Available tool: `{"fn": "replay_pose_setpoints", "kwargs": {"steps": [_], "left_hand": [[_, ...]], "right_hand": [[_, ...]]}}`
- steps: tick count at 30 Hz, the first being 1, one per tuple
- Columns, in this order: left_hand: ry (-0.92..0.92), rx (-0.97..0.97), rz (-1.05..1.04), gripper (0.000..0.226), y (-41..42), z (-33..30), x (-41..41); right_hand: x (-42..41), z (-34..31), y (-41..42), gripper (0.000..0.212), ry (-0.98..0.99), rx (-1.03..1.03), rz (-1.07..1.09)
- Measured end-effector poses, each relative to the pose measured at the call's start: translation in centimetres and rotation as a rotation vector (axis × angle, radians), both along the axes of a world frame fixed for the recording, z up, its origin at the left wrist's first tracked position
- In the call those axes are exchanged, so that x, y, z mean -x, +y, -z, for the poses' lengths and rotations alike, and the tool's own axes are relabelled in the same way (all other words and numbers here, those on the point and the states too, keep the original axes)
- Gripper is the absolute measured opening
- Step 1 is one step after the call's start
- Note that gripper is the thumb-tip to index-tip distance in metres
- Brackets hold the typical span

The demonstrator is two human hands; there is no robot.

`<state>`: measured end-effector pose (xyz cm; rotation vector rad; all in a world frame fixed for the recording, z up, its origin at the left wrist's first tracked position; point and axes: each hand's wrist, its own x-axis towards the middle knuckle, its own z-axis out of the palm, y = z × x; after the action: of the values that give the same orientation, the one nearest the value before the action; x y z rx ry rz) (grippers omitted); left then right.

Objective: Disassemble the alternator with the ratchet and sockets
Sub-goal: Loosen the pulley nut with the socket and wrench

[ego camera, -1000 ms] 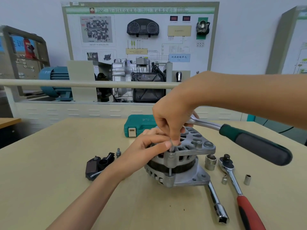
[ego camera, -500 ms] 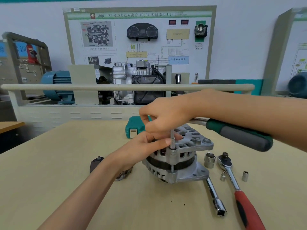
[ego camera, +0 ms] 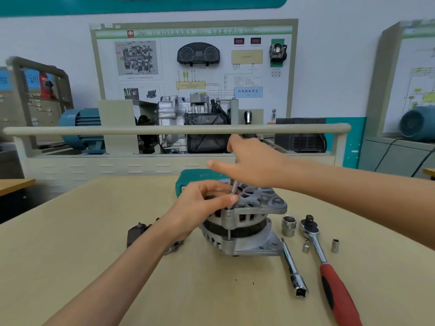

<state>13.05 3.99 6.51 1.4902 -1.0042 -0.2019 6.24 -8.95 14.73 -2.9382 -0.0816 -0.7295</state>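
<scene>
The silver alternator (ego camera: 249, 222) stands on the wooden table (ego camera: 70, 255), its finned end plate facing up. My left hand (ego camera: 200, 204) grips its top left rim, thumb tip beside a bolt hole. Above it, my right hand (ego camera: 251, 168) pinches a long thin through bolt (ego camera: 234, 189), whose shaft slants down to the end plate. A red-handled ratchet (ego camera: 329, 269) lies to the right of the alternator, with an extension bar (ego camera: 293, 269) beside it. A large socket (ego camera: 288, 225) stands between alternator and ratchet head. The green-handled ratchet is out of sight.
Two small sockets (ego camera: 305, 246) (ego camera: 334, 245) stand by the red ratchet. A green tool case (ego camera: 197, 176) sits behind the alternator. A black removed part (ego camera: 135, 231) lies left of my left forearm. Beyond the table, a rail (ego camera: 117, 130) fronts a training bench.
My right hand has risen, drawing the long bolt up out of the alternator housing. The green-handled ratchet it carried has gone from view. My left hand stays on the alternator.
</scene>
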Motion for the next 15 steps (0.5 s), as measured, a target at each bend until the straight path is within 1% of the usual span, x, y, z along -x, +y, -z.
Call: {"fn": "replay_pose_setpoints", "kwargs": {"steps": [2,3,5,6,8,9,11,13,15], "left_hand": [[-0.007,-0.009,-0.013,0.012,-0.1,0.0,0.3],[-0.017,-0.010,-0.024,0.011,-0.2,0.1,0.4],[-0.043,-0.003,-0.055,0.011,-0.6,0.2,0.7],[-0.050,-0.002,-0.074,0.012,-0.8,0.2,0.9],[-0.057,0.006,-0.125,0.013,-1.2,0.1,1.2],[-0.049,0.015,-0.149,0.015,-1.4,0.1,1.5],[-0.024,0.016,-0.175,0.019,-1.8,0.0,1.9],[-0.027,-0.031,-0.154,0.015,-1.9,-0.3,2.1],[-0.055,-0.093,-0.100,0.011,-1.3,-0.5,1.9]], "right_hand": [[0.4,0.1,0.1,0.052,-0.016,0.057,-0.023],[0.7,0.2,0.2,0.048,-0.048,0.120,-0.006],[0.6,0.6,0.7,0.039,-0.138,0.273,0.121],[0.4,0.7,1.0,0.034,-0.161,0.309,0.208],[0.0,0.5,1.8,0.021,-0.120,0.336,0.328],[-0.2,0.3,2.0,0.017,-0.085,0.375,0.336],[-0.5,-0.3,2.2,0.016,-0.037,0.456,0.287],[-0.6,-0.8,2.0,0.026,0.005,0.502,0.217],[-0.6,-0.9,1.6,0.031,-0.006,0.523,0.148]]}}
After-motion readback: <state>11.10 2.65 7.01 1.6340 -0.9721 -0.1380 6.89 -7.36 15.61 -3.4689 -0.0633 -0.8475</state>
